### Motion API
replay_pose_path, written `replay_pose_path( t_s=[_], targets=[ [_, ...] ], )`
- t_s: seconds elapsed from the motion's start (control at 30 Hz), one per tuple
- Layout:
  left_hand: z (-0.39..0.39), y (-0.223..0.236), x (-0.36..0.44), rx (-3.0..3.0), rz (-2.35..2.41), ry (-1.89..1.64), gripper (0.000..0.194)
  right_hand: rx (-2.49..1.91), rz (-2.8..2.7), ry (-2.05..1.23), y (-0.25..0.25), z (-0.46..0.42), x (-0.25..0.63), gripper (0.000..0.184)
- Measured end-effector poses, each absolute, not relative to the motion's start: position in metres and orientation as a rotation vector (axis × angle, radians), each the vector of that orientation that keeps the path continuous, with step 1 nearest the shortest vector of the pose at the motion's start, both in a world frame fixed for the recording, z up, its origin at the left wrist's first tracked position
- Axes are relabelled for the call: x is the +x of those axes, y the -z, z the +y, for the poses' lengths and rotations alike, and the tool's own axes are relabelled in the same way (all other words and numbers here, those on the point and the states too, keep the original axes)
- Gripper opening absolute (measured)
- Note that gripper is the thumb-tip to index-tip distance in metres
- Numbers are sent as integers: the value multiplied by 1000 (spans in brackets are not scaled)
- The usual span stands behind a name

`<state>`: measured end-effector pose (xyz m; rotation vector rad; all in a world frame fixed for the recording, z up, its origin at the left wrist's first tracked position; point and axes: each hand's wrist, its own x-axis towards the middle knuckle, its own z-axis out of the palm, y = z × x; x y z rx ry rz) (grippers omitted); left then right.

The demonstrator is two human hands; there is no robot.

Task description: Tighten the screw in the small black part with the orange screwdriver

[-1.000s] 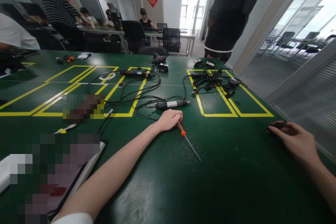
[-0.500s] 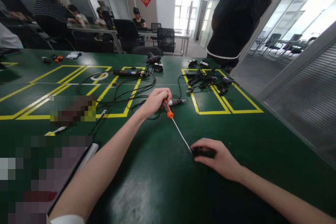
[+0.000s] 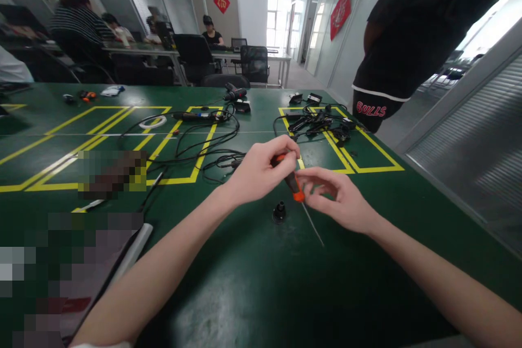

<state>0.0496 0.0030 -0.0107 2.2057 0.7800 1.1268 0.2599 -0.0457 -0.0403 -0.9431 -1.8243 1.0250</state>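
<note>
My left hand (image 3: 267,168) is closed around the handle of a screwdriver (image 3: 299,196) with a dark grip and an orange collar. Its thin metal shaft slants down to the right, the tip low over the green table (image 3: 228,261). Close by the collar is my right hand (image 3: 342,198), fingers curved and apart, the fingertips at the handle's right side; whether they touch it I cannot tell. A small black part (image 3: 279,213) with a round base and a narrow neck stands on the table below my left hand.
Behind my hands lie black cables (image 3: 207,136), a power drill (image 3: 235,92) and a heap of black tools (image 3: 318,119) within yellow tape. A white ring (image 3: 153,122) lies further left. A person in black (image 3: 408,38) stands at the far right edge.
My right hand has let go of the black part, now standing on the table, and has moved up beside the screwdriver. My left hand has brought the screwdriver to the right.
</note>
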Motion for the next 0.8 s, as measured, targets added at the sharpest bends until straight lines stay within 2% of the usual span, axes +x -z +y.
replay_pose_path(
  t_s=[0.1, 0.13, 0.27, 0.3, 0.37, 0.5, 0.57, 0.8],
  targets=[
    [-14, 1, 56, 2350, 756, -1205, 13, -961, -1808, -910, 19, -49, 239, 22],
    [-16, -2, 54, 2359, 752, -1198, 13, -965, -1809, -904, 16, -49, 234, 21],
    [5, -1, 28, 2070, 574, -901, 37, -946, -1790, -932, 14, -46, 233, 22],
    [15, 3, 19, 1983, 513, -798, 38, -927, -1776, -937, 15, -45, 235, 22],
    [35, 19, 6, 1943, 507, -540, 23, -884, -1747, -923, 15, -45, 238, 22],
    [59, 62, 4, 1976, 505, -181, 48, -832, -1756, -843, 20, -45, 237, 19],
    [60, 80, 11, 1958, 478, -104, 53, -826, -1785, -807, 23, -44, 235, 17],
    [53, 94, 24, 1784, 408, -93, 37, -813, -1860, -762, 29, -43, 235, 15]
  ],
)
